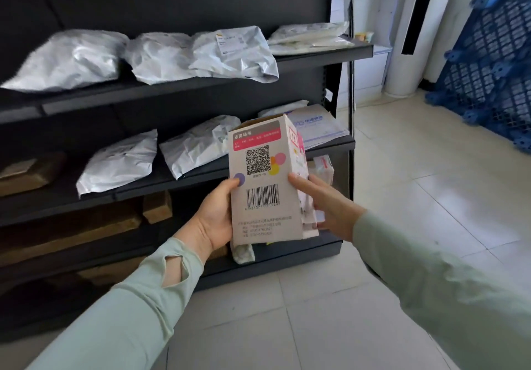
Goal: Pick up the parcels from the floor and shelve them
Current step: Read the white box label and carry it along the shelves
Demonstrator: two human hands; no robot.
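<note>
Holding a tall printed carton (265,180) upright in front of the dark shelving unit (313,56), the person has the parcel off the floor and is in the shelving half of the job. The left hand (217,214) wraps the carton's left edge with its thumb on the printed face, and the right hand (319,203) presses flat-fingered against the right side, so both hands are closed on the same box. The carton hangs in the air before the right end of the lower shelves, touching no shelf that I can see. My judgement is that the next move calls for choosing a gap: the top shelf is crowded with grey mailer bags (161,53), the middle shelf carries more bags (120,160) and a white envelope (319,127), so the bottom right shelf (316,244), directly behind the carton, looks the likeliest spot, and the box may need tilting to clear the shelf above. Much is hard to read here: the carton hides most of that bottom corner, where only part of another small box (323,167) peeks out; the brown boxes (69,229) at lower left are blurred and dim; the carton's far side and the right fingertips are out of sight. A blue plastic pallet (488,65) leans at the far right, cut off by the frame.
</note>
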